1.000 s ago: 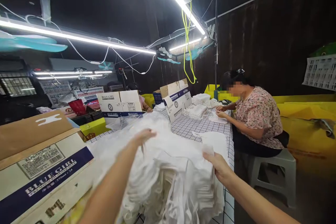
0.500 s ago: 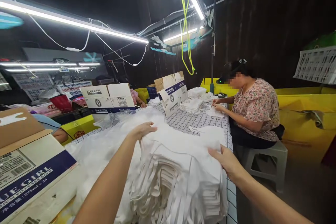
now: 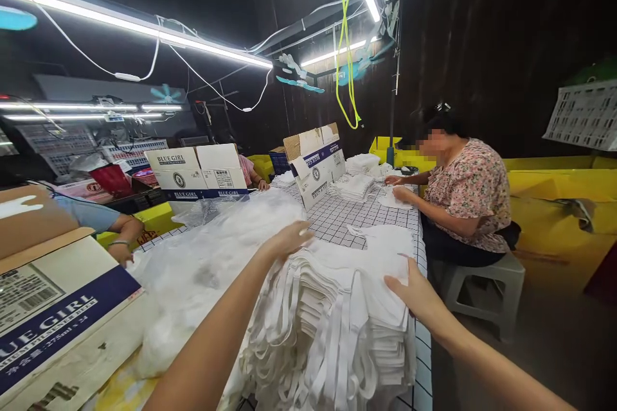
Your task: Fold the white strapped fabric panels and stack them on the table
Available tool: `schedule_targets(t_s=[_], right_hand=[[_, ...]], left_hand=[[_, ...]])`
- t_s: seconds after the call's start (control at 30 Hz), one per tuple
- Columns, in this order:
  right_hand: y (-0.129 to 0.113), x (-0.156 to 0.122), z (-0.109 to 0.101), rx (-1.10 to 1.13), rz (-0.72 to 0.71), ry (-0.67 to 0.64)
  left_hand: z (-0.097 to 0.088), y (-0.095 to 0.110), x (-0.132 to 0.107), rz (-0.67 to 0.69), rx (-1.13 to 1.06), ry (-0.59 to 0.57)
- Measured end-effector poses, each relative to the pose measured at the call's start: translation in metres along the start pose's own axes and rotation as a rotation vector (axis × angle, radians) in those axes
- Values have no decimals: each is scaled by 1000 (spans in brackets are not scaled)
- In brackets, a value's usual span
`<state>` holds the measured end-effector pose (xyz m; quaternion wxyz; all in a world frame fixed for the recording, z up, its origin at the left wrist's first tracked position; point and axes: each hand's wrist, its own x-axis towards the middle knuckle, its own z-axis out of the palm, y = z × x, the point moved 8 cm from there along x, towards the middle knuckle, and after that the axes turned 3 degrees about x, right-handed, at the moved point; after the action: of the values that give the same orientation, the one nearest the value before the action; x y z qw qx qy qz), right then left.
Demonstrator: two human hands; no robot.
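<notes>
Hands rest flat on one tall stack of folded white fabric bags with loose strap handles (image 3: pixel 337 327); my left hand (image 3: pixel 289 241) lies open-palmed on the stack's far top edge, fingers spread, gripping nothing; my right hand (image 3: pixel 417 292) presses its right top corner, fingers extended, also not closed on anything; the stack sits at the near end of the white checked tablecloth (image 3: pixel 357 215), its straps spilling toward me; I judge the work early, since the stack looks whole and nothing lies separated beside it; left of the stack a heap of crumpled clear plastic wrapping (image 3: pixel 202 263) crowds in, and beyond that a white-and-blue printed cardboard carton (image 3: pixel 58 308); right of the stack the table edge drops off at once, so little room there; past the stack bare cloth lies open, up to a seated person in a floral blouse (image 3: pixel 465 196).
</notes>
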<state>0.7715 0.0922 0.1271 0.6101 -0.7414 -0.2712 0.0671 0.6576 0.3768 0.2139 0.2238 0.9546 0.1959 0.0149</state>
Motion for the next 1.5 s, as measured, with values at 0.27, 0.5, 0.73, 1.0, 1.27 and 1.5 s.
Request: schedule_targets(t_s=[0.27, 0.5, 0.73, 1.0, 1.27, 1.5], right_hand=[[-130, -2, 35, -294, -526, -110], [-110, -26, 105, -179, -438, -582], [-100, -49, 105, -302, -436, -625], [-102, -57, 114, -367, -499, -712], [-107, -56, 109, -334, -534, -689], [-115, -52, 98, -286, -531, -640]], left_hand=[[42, 14, -10, 80, 48, -224], [52, -8, -30, 5, 103, -171], [52, -12, -56, 0, 109, -117], [55, -26, -61, -2, 60, -98], [30, 10, -67, 13, 45, -102], [40, 25, -71, -6, 268, -43]])
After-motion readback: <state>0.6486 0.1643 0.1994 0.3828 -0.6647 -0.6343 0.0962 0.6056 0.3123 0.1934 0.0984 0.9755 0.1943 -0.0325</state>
